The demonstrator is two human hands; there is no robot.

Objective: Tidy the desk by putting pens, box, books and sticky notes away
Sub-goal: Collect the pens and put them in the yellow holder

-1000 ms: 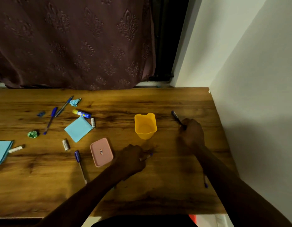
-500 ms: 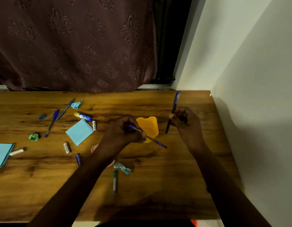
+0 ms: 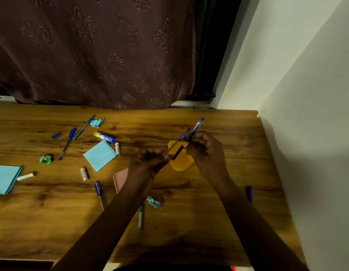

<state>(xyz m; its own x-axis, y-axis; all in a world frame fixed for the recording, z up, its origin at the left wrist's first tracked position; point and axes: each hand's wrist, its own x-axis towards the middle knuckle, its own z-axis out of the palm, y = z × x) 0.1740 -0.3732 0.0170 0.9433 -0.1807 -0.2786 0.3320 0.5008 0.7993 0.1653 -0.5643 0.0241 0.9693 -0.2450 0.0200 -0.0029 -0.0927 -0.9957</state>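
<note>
The right hand pinches a dark pen above the cup; the left hand, curled, grips a purple pen beside it.

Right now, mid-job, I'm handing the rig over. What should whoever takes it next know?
Left hand: pinches one end of a purple pen over the yellow cup.
Right hand: grips a dark pen, also above the cup.
Done: no pen shows in the cup yet.
Left: drop both pens in. Then the green pen, blue pen, right-edge pen and others on the desk, pink box, centre sticky-note pad, left-edge sticky-note pad. No books in view.
</note>
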